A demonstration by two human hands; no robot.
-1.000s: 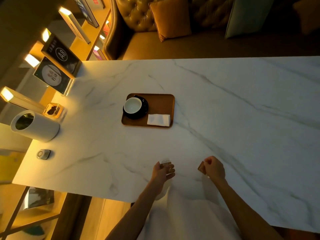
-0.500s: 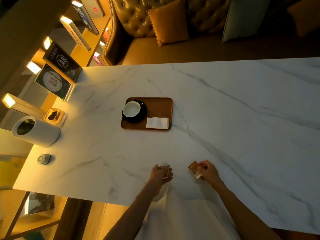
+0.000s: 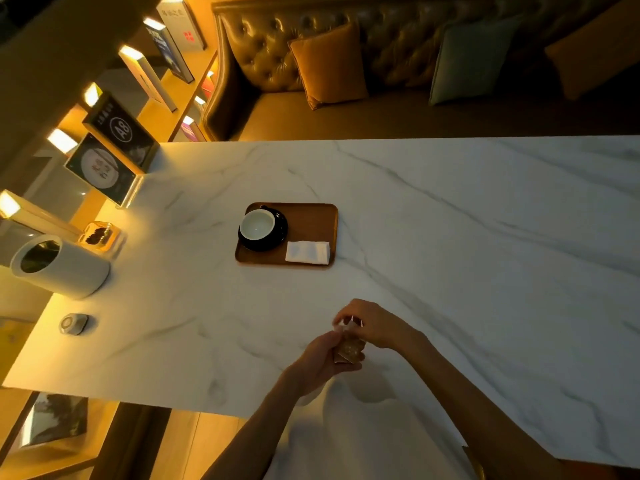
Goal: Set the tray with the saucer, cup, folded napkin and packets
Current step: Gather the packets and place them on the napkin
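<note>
Already laid, well up the white marble-look worktop (image 3: 450,237) on the far-left side, is the brown rectangular wooden tray (image 3: 311,220). On its left half a black round saucer (image 3: 277,233) is set w/ a cup, dark outside & white inside (image 3: 257,224), standing on it. At the tray's near-right corner a white folded paper napkin (image 3: 307,252) is lying flat, just beside the saucer. So 3 of 4 items are judged done; the packets step is the one in hand.

Near the worktop's near edge, well apart from the tray, the two hands are brought together. A small brown speckled packet (image 3: 348,348) is pinched by the left hand (image 3: 320,362), fingers closed on its lower part. Its top is met by the right hand (image 3: 375,323), fingers curled down onto it; a pale bit shows under those fingers, poss. a 2nd packet, but that can't be told for sure. Both hands are thus clamped on packet material, none of it resting on the worktop as far as can be seen.

Next move, as judged: packets need to be squared up in one hand, carried far-left to the tray & laid in the bare strip on its far-right side, clear of napkin & saucer. Care is called for not to nudge the cup.
</note>
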